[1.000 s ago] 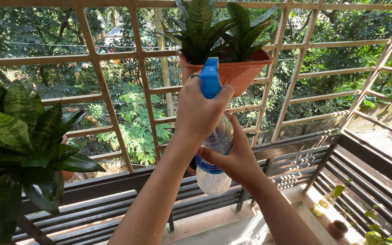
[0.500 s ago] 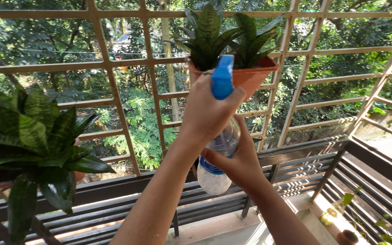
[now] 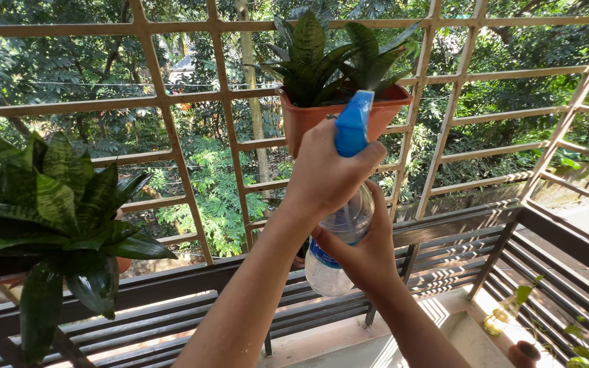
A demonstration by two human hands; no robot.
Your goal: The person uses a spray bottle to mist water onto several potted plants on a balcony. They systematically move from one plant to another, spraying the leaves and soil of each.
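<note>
Both fists clamp my spray bottle (image 3: 339, 238), left hand (image 3: 325, 174) at trigger, right hand (image 3: 363, 255) underneath; wet plastic could slip near the hanging pot (image 3: 308, 116).

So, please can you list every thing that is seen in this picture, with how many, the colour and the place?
spray bottle: 1, clear body with a blue spray head, centre, held up in both hands
hanging pot: 1, terracotta orange, on the grille behind the bottle, top centre
striped plant: 1, dark green, in that pot
second striped plant: 1, green with pale bands, left edge; its pot is mostly hidden
grille: 1, beige, across the whole balcony opening
railing slats: several, dark brown, below the grille
small pot: 1, brown, bottom right corner
thin green vine: 1, beside it
trees: many, green, outside
left hand: 1, on the spray head
right hand: 1, around the bottle body
</note>
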